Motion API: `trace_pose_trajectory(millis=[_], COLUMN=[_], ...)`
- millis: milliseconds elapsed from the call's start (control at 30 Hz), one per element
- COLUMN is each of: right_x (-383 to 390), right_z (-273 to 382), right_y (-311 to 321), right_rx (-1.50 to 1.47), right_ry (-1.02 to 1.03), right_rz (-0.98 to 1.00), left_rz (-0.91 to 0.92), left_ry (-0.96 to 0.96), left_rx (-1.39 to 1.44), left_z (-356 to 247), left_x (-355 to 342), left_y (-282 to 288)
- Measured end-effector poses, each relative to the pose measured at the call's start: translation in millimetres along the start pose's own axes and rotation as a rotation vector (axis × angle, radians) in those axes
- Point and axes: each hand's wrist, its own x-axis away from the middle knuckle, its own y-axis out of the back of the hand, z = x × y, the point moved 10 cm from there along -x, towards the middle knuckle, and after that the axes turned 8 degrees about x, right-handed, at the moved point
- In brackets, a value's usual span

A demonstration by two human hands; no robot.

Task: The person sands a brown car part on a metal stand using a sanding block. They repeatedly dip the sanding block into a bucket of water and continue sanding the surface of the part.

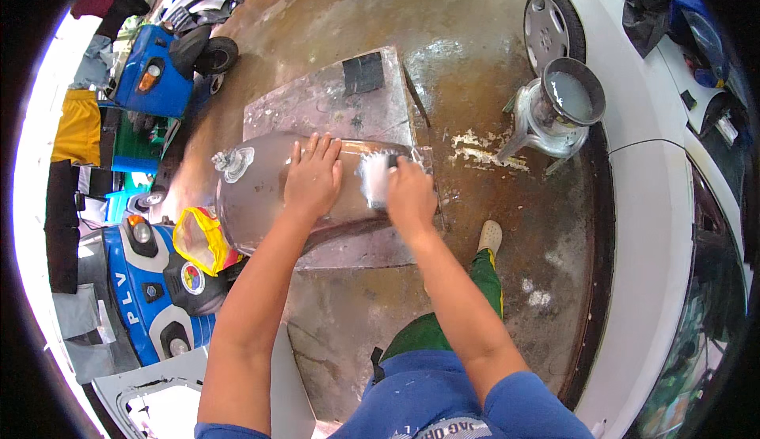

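Note:
A smooth brown-grey fuel tank (261, 190) lies on its side, wet and shiny, with a crumpled, silvery-wrapped fitting (233, 163) at its left end. My left hand (313, 176) rests flat on top of the tank, fingers stretched out. Closed around a scrub brush (375, 179), my right hand (412, 193) is at the tank's right end. The brush has a dark back, and its white bristles or foam press against the surface. My fingers hide part of the brush.
Under the tank is a worn, pale board (317, 102) with a dark square patch (363, 73). To the right, a dark bucket (571, 95) of cloudy liquid sits on a metal stand (542, 134), beside a white car (649, 201). Blue vehicles (150, 281) and a yellow bag (202, 241) are at left.

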Motion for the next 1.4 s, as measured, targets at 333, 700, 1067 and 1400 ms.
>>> trace_pose_trajectory(millis=[333, 700, 1067, 1400], right_x=[1, -9, -23, -2], right_z=[13, -3, -27, -8], right_y=[5, 17, 2, 8], right_rx=[0.072, -0.033, 0.021, -0.011], right_ry=[0.097, 0.108, -0.162, -0.048], right_rz=[-0.178, -0.245, 0.032, -0.017], left_rz=[-0.009, 0.037, -0.013, 0.019], left_ry=[-0.006, -0.006, -0.019, 0.015], left_rx=[-0.013, 0.009, 0.002, -0.003], left_z=[-1, -9, -6, -3], left_x=[0, -5, -10, -2], left_y=[3, 3, 4, 2])
